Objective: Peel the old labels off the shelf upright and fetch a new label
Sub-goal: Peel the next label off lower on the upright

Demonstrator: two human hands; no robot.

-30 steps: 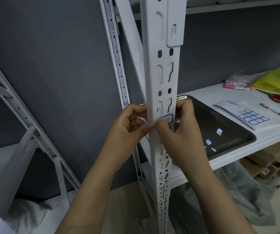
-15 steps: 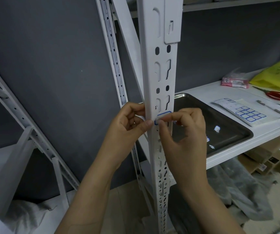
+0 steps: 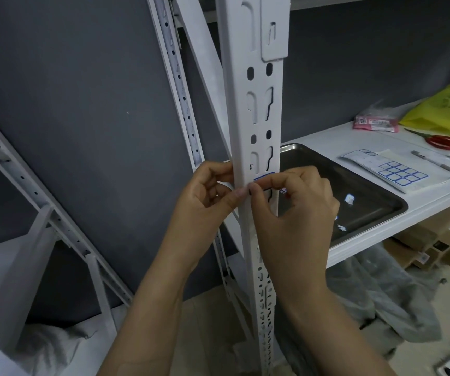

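Note:
A white slotted shelf upright (image 3: 256, 109) runs down the middle of the view. A small blue-bordered old label (image 3: 264, 176) sticks to its front face at hand height. My right hand (image 3: 294, 213) pinches the label's left edge between thumb and forefinger. My left hand (image 3: 205, 196) grips the upright's left edge, thumb tip pressed beside the label. A sheet of new blue-bordered labels (image 3: 397, 172) lies on the white shelf (image 3: 381, 232) to the right.
A steel tray (image 3: 375, 196) on the shelf holds several peeled label scraps (image 3: 349, 198). Red scissors (image 3: 443, 141), a pen (image 3: 432, 161), a pink packet (image 3: 375, 123) and a yellow bag (image 3: 446, 112) lie further right. Cardboard boxes (image 3: 430, 245) and plastic wrap (image 3: 381, 299) sit under the shelf.
My right hand shifted from behind the upright to its front, and its thumb and forefinger closed on the label's left edge. The left hand has stayed on the upright.

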